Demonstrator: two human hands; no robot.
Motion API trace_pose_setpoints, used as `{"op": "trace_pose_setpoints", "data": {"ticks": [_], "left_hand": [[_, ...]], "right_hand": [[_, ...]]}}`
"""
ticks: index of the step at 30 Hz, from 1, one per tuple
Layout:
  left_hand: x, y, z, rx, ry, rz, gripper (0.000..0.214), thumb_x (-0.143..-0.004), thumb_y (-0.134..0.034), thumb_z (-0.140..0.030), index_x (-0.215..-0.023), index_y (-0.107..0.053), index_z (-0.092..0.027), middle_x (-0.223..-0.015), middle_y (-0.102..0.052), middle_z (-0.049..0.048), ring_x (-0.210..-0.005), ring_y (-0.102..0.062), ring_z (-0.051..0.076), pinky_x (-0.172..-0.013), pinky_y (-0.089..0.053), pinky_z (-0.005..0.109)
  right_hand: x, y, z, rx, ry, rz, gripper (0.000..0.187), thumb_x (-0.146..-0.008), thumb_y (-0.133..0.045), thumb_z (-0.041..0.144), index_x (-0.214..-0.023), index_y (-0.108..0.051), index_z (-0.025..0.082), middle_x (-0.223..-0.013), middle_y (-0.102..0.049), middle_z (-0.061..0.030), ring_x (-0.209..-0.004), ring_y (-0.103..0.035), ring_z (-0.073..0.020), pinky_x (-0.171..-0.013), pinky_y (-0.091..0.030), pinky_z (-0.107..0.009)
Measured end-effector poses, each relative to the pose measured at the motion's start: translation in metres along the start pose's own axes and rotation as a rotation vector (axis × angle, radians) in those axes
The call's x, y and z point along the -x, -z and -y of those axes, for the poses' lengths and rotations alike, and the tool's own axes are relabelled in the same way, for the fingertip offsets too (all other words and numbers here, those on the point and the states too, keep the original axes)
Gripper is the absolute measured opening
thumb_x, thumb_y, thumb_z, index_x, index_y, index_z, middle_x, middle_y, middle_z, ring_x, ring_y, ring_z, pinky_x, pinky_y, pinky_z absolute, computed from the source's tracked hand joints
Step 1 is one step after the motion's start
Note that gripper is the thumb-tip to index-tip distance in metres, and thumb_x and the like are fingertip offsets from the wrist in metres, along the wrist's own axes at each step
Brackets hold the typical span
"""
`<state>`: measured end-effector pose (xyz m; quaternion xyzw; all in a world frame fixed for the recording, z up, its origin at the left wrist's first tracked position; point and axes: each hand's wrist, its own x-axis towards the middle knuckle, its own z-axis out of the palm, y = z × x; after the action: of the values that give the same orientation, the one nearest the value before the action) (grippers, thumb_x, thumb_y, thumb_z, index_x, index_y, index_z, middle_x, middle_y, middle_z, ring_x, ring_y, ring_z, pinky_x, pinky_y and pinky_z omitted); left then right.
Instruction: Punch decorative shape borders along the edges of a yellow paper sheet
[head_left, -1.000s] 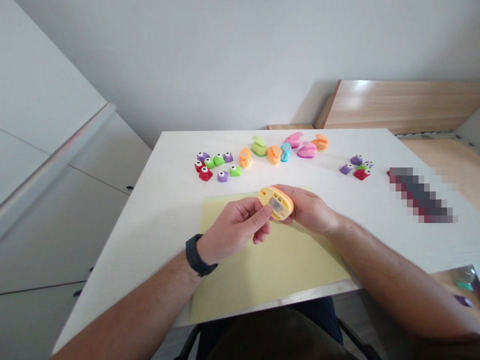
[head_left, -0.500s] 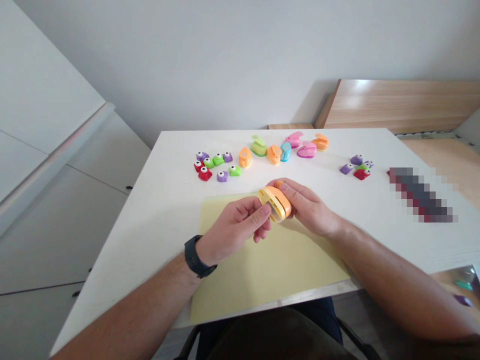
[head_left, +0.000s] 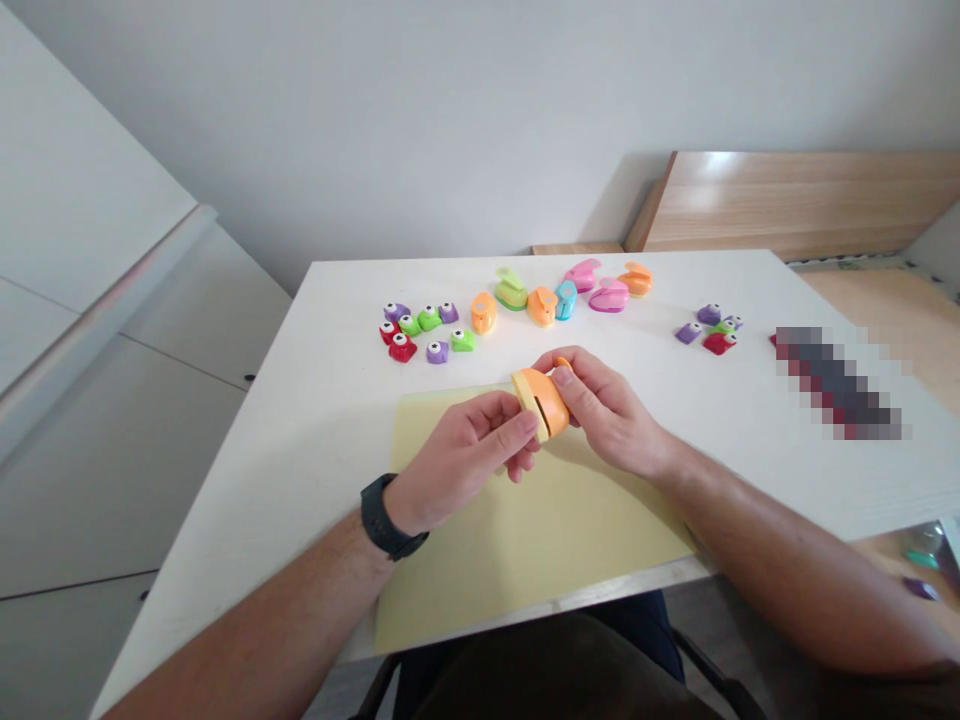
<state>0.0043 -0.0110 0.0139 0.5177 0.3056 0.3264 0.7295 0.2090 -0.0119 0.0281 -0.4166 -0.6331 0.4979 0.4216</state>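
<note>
Both hands hold an orange and yellow paper punch (head_left: 541, 401) just above a pale yellow sheet of paper (head_left: 525, 530) on the white table (head_left: 315, 400). My left hand (head_left: 465, 455), with a dark watch on its wrist, pinches the punch's near left side with thumb and fingers. My right hand (head_left: 607, 410) wraps round its right side, fingers closed on it. The punch is tilted so that its orange top and a slot face me.
A row of larger coloured punches (head_left: 562, 295) lies at the table's far side. Small punches with eyes (head_left: 424, 332) sit to the left, and a few more small punches (head_left: 711, 330) to the right. White cabinets (head_left: 112, 350) stand on the left and a wooden board (head_left: 802, 205) at the back right.
The punch has been turned in my hands: its yellow underside with the clear window faced me before, now its orange top does. Both hands shifted slightly up and left.
</note>
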Motion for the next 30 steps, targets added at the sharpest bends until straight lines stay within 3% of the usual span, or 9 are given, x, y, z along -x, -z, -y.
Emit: {"op": "trace_pose_setpoints", "data": {"ticks": [13, 21, 30], "left_hand": [[0.000, 0.001, 0.004, 0.081, 0.051, -0.008, 0.032, -0.098, -0.058, -0.046, -0.094, -0.065, -0.015, -0.080, -0.068, 0.0040, -0.065, -0.062, 0.014, -0.059, -0.052, 0.027], [-0.003, 0.003, 0.011, 0.232, 0.092, -0.003, 0.044, -0.100, -0.049, -0.054, -0.091, -0.065, -0.014, -0.072, -0.067, 0.0041, -0.060, -0.062, 0.016, -0.054, -0.053, 0.028], [-0.005, 0.003, 0.010, 0.323, 0.194, 0.038, 0.053, -0.098, -0.046, -0.062, -0.091, -0.066, -0.013, -0.071, -0.066, 0.0049, -0.056, -0.061, 0.015, -0.053, -0.052, 0.027]], "right_hand": [[0.002, 0.001, 0.002, -0.068, -0.008, 0.057, 0.036, -0.104, -0.047, 0.052, -0.117, -0.056, 0.020, -0.086, -0.056, -0.0003, -0.072, -0.049, -0.0127, -0.065, -0.041, -0.027], [0.002, 0.003, 0.002, -0.030, 0.031, 0.070, 0.043, -0.104, -0.049, 0.052, -0.135, -0.048, 0.022, -0.087, -0.049, 0.0006, -0.077, -0.046, -0.0149, -0.070, -0.041, -0.029], [0.000, 0.002, 0.001, -0.038, -0.007, 0.079, 0.042, -0.104, -0.048, 0.052, -0.131, -0.051, 0.020, -0.093, -0.058, -0.0019, -0.083, -0.052, -0.0151, -0.073, -0.043, -0.029]]}}
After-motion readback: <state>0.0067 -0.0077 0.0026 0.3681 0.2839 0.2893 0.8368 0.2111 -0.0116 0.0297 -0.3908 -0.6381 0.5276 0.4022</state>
